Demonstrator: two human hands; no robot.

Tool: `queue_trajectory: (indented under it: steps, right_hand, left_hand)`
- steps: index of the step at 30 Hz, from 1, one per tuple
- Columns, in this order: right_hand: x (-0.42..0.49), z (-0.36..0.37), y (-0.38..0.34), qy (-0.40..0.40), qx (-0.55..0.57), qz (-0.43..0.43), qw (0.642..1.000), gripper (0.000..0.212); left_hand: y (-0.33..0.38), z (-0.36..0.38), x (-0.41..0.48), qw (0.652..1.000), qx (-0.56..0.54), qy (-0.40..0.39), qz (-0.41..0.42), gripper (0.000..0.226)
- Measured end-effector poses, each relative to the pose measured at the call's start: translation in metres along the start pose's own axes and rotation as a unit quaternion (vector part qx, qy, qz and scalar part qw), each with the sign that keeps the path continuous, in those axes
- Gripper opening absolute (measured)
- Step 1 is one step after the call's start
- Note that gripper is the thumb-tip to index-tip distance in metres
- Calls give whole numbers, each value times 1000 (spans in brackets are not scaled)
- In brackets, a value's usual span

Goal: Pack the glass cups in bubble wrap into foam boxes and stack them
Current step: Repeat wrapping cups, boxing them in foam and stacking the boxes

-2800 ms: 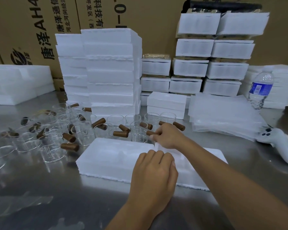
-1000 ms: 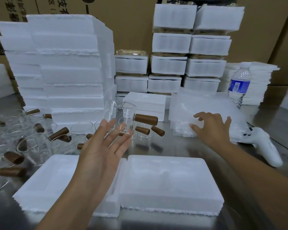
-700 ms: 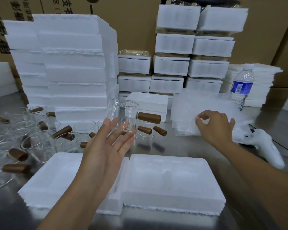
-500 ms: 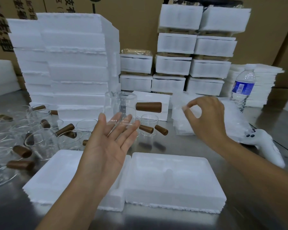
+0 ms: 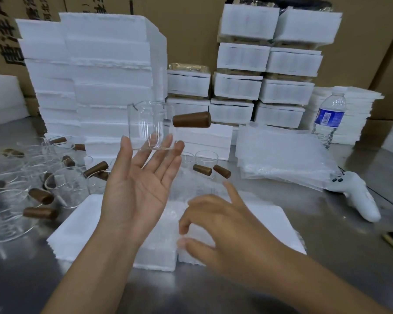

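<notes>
Cup [image 5: 145, 125] stands upright on the left hand [image 5: 136, 191], base on the straight, spread fingertips, palm up, wooden handle [image 5: 191, 119] pointing right; it is raised above the table [image 5: 349, 257], likely so wrap can go under and around it. Right hand [image 5: 225, 225], blurred, seems to pinch a bubble-wrap sheet [image 5: 191, 189] between thumb and curled fingers, index out, just below the cup. Open foam box [image 5: 270, 223] lies under both hands, ready for the wrapped cup; wrap pile [image 5: 281, 155] and loose cups [image 5: 61, 184] sit within reach on either side.

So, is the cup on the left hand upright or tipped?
Upright: the cup stands base down on the open left hand, with its mouth up.
</notes>
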State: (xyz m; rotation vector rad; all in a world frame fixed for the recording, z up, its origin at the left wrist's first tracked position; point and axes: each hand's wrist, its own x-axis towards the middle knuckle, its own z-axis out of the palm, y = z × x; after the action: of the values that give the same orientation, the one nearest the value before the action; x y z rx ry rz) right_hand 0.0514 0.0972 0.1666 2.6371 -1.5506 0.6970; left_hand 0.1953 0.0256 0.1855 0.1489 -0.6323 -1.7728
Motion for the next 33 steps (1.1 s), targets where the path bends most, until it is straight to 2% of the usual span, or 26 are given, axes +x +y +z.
queue_trajectory:
  steps: [2,4,7,8,10,13,17,22,25,27,29,30,33]
  right_hand:
    - [-2,1,-1,-19,8,-13,1000,34]
    - [-5,-3,2,12,47,9,999,41]
    - [-9,-8,19,168,122,89,974,27]
    - [-11,-10,27,219,150,116,957,28]
    - [-14,-15,39,273,162,151,936,41]
    - [-17,-19,48,268,118,150,944,43]
    - [-17,-21,58,247,64,123,959,15]
    - [-17,-26,63,232,137,100,958,19]
    - [-19,-26,72,246,159,107,950,15]
    - [-22,-26,80,272,189,140,933,18]
    - [-26,-27,88,303,226,185,907,21]
    - [-28,-27,92,314,233,205,897,22]
    - [-33,-28,104,325,235,243,883,23]
  left_hand:
    - [0,-1,0,1000,4,0,1,48]
    - [-2,0,0,1000,11,0,1,51]
    - [-8,1,0,999,49,-4,-1,51]
    - [-10,3,0,998,68,-6,-2,50]
    - [-15,5,-1,993,113,-14,-3,49]
    - [-21,6,-3,980,195,-30,0,52]
    - [-29,5,-5,969,240,-54,-8,61]
    - [-37,5,-7,956,279,-87,-9,68]
    - [-43,1,-7,945,319,-77,-18,82]
    - [-45,4,-10,907,415,-61,-13,98]
    - [-50,6,-12,849,526,-43,6,98]
    - [-54,6,-11,823,566,-41,13,85]
    - [-65,8,-5,759,647,-55,48,27]
